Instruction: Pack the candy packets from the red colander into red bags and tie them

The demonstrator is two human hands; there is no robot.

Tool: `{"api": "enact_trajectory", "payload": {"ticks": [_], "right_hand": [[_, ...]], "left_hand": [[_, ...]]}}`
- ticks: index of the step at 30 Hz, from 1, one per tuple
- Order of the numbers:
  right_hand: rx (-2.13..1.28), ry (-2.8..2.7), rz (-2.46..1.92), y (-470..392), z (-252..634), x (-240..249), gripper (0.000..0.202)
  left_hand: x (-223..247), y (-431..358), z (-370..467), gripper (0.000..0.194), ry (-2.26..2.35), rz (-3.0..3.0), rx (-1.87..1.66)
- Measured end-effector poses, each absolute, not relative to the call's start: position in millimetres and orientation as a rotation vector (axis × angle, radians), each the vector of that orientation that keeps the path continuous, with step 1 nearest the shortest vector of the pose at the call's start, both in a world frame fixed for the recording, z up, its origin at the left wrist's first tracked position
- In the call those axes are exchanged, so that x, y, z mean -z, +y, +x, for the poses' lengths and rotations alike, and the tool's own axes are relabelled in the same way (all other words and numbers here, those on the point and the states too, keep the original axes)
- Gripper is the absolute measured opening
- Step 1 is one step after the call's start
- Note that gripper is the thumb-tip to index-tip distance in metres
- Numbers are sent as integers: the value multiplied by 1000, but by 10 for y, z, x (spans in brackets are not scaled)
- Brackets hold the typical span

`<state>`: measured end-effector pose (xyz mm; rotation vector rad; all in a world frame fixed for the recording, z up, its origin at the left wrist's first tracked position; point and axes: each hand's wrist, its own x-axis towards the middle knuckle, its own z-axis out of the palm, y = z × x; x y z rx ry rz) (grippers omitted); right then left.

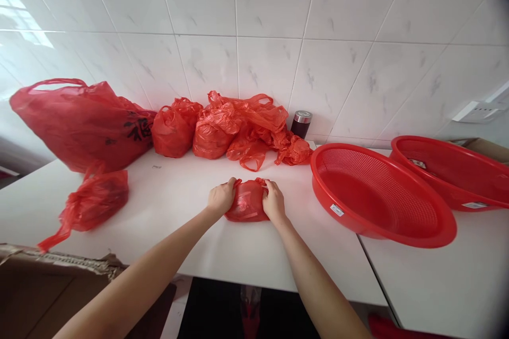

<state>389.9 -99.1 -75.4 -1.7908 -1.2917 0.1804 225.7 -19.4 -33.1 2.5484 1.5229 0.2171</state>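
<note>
A small red plastic bag point(247, 202) with something inside rests on the white table point(159, 243), in the middle of the view. My left hand point(222, 196) is closed on its upper left edge. On the other side, my right hand point(274, 200) grips the upper right edge. The bag's contents cannot be made out through the plastic. Behind my hands, a full red bag point(212, 130) and crumpled red bags point(258, 122) stand by the wall.
Along the wall are a large red bag point(87, 122), another red bag point(173, 130) and a dark flask point(301, 124). A tied red bag point(97, 198) lies left. Red baskets point(358, 190) point(457, 169) sit right. A cardboard box point(47, 296) is at lower left.
</note>
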Motion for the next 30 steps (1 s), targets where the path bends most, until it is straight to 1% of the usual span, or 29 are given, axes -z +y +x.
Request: {"api": "enact_trajectory", "payload": {"ticks": [6, 10, 13, 17, 21, 25, 28, 30], "right_hand": [[-201, -1272, -1734, -999, 3912, 797, 46], [-169, -1259, -1673, -1017, 3921, 784, 47], [-72, -1215, -1611, -1019, 3983, 728, 46], [94, -1136, -1536, -1006, 4125, 650, 44], [191, -1063, -1479, -996, 4198, 621, 43], [243, -1046, -1461, -1002, 4178, 564, 44], [190, -1014, -1486, -1039, 4135, 498, 45], [100, -1032, -1515, -1072, 4099, 474, 46]], "left_hand": [[409, -249, 2228, 34, 1530, 2469, -261], [402, -217, 2226, 30, 1525, 2402, -353], [335, -107, 2283, 30, 1542, 2322, -521], [290, 20, 2415, 39, 1540, 2144, -839], [418, 44, 2494, 45, 1468, 1955, -1059], [515, 29, 2477, 50, 1383, 1838, -1183], [486, -35, 2451, 53, 1306, 1844, -1197], [454, -93, 2460, 46, 1235, 1898, -1173]]}}
